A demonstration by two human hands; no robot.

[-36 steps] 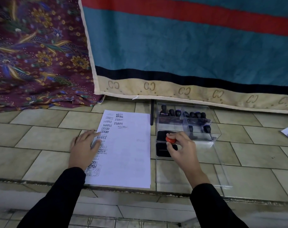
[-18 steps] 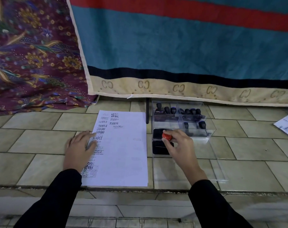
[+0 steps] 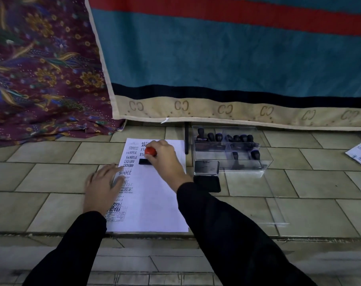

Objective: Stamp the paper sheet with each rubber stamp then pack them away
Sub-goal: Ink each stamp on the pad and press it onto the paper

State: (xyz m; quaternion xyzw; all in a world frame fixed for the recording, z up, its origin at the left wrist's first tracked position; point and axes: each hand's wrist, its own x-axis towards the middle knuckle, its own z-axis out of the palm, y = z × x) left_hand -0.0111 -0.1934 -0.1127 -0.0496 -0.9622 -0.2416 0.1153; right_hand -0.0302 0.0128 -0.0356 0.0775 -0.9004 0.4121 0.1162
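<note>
- Your right hand (image 3: pixel 165 157) reaches across the sheet (image 3: pixel 159 203) from its right edge. The black sleeve lies over the sheet's right margin, and the back of the hand faces up.
- That hand's fingers are curled tight round the stamp (image 3: pixel 150 151) and hold it by its red knob. The thumb is on the side nearer the sheet's left edge.
- The stamp's black base sits flat on the sheet's upper half, just right of the "AMENDED" prints in the left column.
- Your left hand (image 3: pixel 102 188) lies palm down on the sheet's left edge, about halfway along it. The fingers are straight and slightly spread and grip nothing. The fingertips cover part of a "SAMPLE" print, and the heel of the hand rests on the tile (image 3: pixel 51 178).
- The pad (image 3: pixel 209 183) lies open just beside the sheet's right edge, with its silver lid (image 3: pixel 206 167) raised on the far side.
- The clear box (image 3: pixel 258 162) stands right of the sheet, beyond the pad, and the other stamps (image 3: pixel 236 138) stand in its compartments.
- A thin black rod (image 3: pixel 186 141) lies along the sheet's far right corner, too dim to name.
- A teal cloth (image 3: pixel 237 58) hangs beyond the sheet's far edge.
</note>
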